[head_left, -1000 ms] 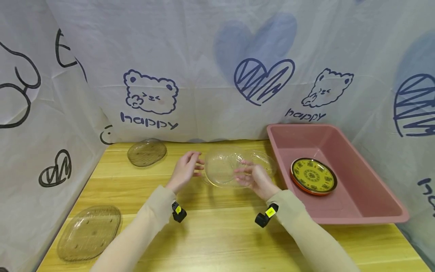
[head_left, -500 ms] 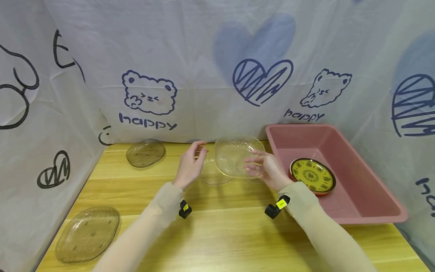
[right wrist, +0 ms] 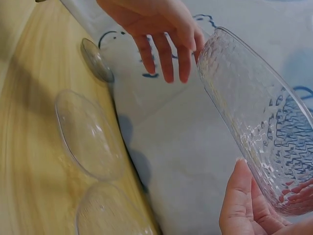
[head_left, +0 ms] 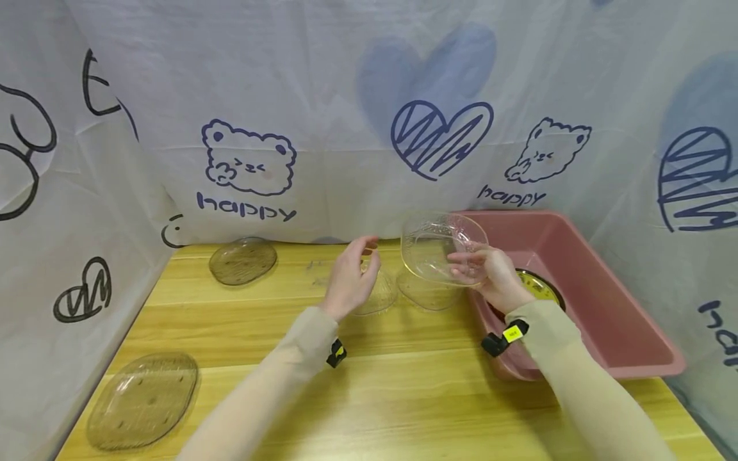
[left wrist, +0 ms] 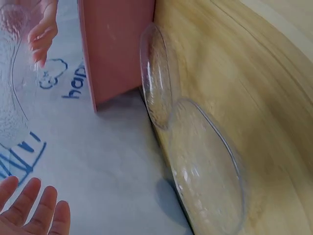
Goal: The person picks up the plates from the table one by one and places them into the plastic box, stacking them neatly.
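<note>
My right hand holds a clear, rounded plate with a textured surface, raised and tilted beside the pink tub. In the right wrist view, the thumb and fingers grip the lower edge of this plate. My left hand is to its left, fingers relaxed and holding nothing; the left wrist view shows its spread fingertips. Two more clear plates lie on the table below, one near the left hand and the other close to the tub.
A pink tub stands at right, with a yellow patterned plate inside, partly hidden by my right hand. Two smoky-brown clear plates lie on the left, one at the back and one in front. A printed cloth hangs behind the table.
The clear plate has moved right and up in my right hand, from above the other clear plates to the tub's left edge. My left hand has shifted right, now apart from the plate.
</note>
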`<state>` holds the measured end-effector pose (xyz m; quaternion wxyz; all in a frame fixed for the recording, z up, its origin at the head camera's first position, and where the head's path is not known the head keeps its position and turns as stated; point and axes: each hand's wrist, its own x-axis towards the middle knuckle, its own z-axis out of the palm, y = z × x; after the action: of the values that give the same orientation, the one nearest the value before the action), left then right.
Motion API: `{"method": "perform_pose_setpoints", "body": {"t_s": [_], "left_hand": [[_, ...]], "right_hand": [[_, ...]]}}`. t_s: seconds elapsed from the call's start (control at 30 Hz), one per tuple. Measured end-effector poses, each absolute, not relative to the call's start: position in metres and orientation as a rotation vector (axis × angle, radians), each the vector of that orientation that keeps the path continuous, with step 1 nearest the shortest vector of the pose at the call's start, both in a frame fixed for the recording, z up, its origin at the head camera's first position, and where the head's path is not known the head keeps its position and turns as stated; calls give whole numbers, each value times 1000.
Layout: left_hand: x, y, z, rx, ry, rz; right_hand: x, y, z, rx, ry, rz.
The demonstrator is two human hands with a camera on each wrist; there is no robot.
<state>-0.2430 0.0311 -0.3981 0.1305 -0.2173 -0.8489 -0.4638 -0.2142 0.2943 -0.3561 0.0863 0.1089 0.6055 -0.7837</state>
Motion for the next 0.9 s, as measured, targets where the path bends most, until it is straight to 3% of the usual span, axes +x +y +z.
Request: {"method": "perform_pose_setpoints", "body": {"t_s": [0.9], "left_hand": [[-211,112,-408,-956,-2576,-972]], "right_hand": [[-208,405,-354,348,1595,-2457]]}}
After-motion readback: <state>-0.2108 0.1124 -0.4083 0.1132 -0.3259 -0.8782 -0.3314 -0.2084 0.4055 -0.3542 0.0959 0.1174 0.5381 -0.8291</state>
